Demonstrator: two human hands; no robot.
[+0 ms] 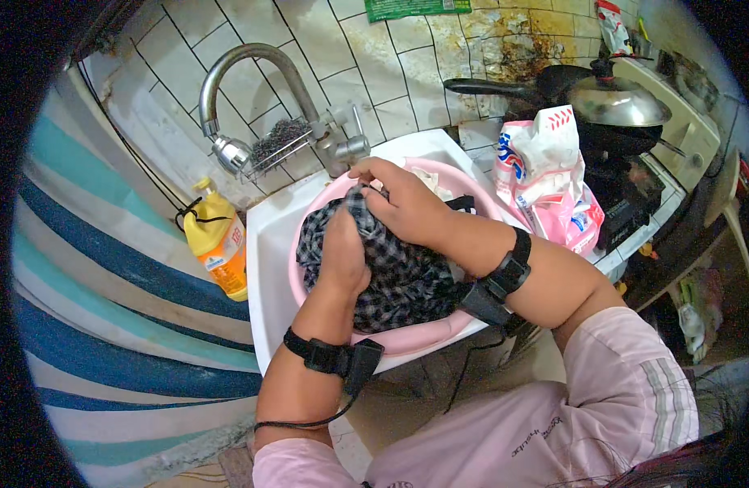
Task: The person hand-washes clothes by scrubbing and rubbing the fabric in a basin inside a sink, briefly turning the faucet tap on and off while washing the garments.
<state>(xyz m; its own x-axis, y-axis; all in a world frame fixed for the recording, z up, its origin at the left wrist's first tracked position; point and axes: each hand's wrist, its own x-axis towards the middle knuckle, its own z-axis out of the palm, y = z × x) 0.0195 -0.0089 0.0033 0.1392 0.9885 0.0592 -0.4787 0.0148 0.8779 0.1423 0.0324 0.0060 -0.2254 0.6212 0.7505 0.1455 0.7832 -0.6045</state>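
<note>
A black, grey and white checked cloth lies bunched in a pink plastic basin, which rests in a white sink. My left hand grips a raised fold of the cloth, slightly blurred. Beside it, my right hand pinches the same fold near the basin's back rim. Other fabric, whitish and black, shows behind my right hand. Both forearms wear black straps with small devices and cables.
A curved metal faucet and a wire rack with steel wool stand behind the sink. At left is a yellow-orange detergent bottle; at right, a pink-white detergent bag. Farther right, a lidded pan sits on the stove.
</note>
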